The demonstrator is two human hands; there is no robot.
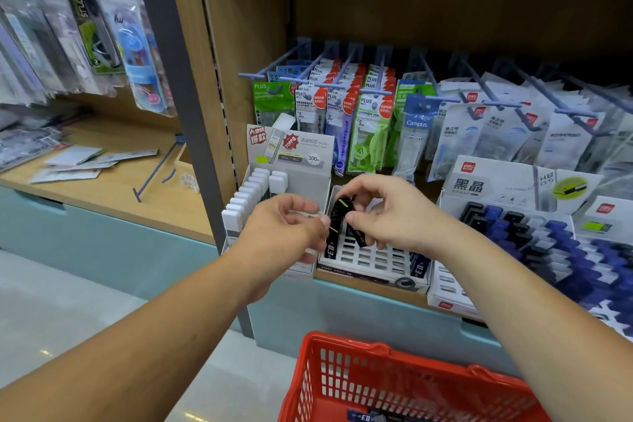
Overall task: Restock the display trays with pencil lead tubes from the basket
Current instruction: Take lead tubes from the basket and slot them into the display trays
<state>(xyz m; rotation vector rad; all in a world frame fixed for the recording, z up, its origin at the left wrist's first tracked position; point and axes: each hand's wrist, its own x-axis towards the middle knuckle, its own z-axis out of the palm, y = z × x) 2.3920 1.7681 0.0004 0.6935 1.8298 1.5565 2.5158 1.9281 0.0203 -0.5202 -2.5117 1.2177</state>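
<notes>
Both hands meet above the grid tray (375,259), a white tray of mostly bare slots that sits on the shelf (373,290) between the white tray (255,187) and the blue tray (548,240). The right hand (387,212) has its fingers curled round a small bunch of black tubes (337,224), one with a yellow-green stripe, and holds them upright just over the back left corner of the grid tray. The left hand (284,226) is curled too, its thumb tip touching the side of the tubes, and it pinches a clear piece (308,215) between thumb and fingers; what that piece is cannot be told. A few more black tubes stand along the left and right edges of the grid tray. The white tray holds a stepped row of white-capped tubes, and the blue tray is packed with blue and black ones. Packs (370,120) hang from pegs behind the trays. The red basket (346,343) sits low in front, below the forearms, well apart from the hands, with a dark item or two showing at its bottom
</notes>
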